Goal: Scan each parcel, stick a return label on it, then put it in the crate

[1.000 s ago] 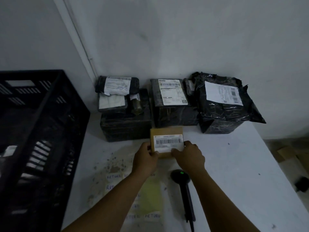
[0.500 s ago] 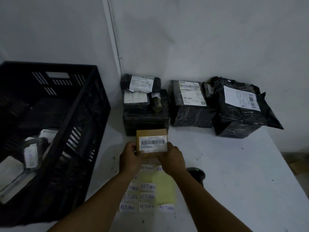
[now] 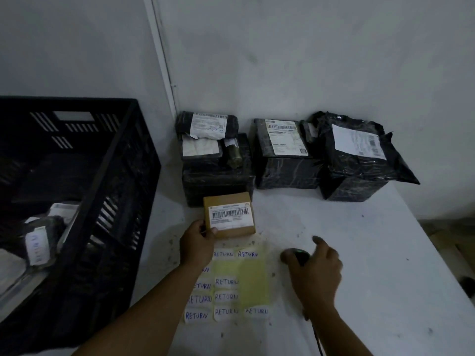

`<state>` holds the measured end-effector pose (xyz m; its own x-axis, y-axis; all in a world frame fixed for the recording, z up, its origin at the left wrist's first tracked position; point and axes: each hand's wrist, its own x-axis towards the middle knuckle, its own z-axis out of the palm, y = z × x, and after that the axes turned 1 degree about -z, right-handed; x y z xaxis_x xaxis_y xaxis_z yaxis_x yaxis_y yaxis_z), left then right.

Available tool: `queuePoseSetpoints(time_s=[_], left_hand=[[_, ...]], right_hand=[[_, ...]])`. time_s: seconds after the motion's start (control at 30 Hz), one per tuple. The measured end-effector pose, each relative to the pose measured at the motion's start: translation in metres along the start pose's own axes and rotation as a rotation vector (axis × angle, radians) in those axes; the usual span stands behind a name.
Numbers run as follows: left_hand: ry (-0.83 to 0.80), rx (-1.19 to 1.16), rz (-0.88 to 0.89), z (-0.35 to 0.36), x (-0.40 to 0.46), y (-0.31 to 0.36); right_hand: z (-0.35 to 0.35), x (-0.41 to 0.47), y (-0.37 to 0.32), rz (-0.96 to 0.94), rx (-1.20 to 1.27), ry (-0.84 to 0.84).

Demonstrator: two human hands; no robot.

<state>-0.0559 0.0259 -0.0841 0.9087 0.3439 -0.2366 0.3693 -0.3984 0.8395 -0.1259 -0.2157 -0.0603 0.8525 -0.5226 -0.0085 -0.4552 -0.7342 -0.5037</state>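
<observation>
A small brown cardboard parcel with a white barcode label lies on the white table, in front of the black-wrapped parcels. My left hand grips its near left corner, thumb on the label. My right hand is off the parcel and sits over the head of the black scanner, fingers spread and blurred. A yellow backing sheet with several handwritten RETURN labels lies between my arms. The black crate stands at the left, with labelled parcels in it.
Three large black-wrapped parcels line the wall, and smaller packets are stacked on the left one. The scanner's handle runs under my right forearm toward the near edge. Past the table's right edge lies the floor.
My right hand has let go of the brown parcel and moved right and back onto the scanner. My left hand still holds the parcel, which now rests on the table.
</observation>
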Motion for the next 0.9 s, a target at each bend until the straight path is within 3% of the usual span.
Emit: queuePoseSetpoints(time_s=[0.13,0.2,0.37,0.67,0.9], left_hand=[[-0.012,-0.016,-0.032,-0.001,-0.002,0.001],[-0.014,-0.023,-0.054,-0.001,-0.002,0.001],[-0.031,-0.044,-0.09,-0.003,-0.004,0.001],[-0.045,-0.039,-0.098,-0.004,-0.004,-0.005],[-0.048,-0.021,-0.095,-0.004,-0.003,-0.007]], right_hand=[[0.011,-0.005,0.029,0.21,-0.002,-0.314],[0.015,-0.004,0.03,0.239,0.038,-0.388],[0.015,-0.005,0.019,0.218,0.045,-0.411],[-0.01,-0.043,-0.04,0.037,0.377,-0.52],[-0.025,-0.062,-0.071,-0.023,0.457,-0.551]])
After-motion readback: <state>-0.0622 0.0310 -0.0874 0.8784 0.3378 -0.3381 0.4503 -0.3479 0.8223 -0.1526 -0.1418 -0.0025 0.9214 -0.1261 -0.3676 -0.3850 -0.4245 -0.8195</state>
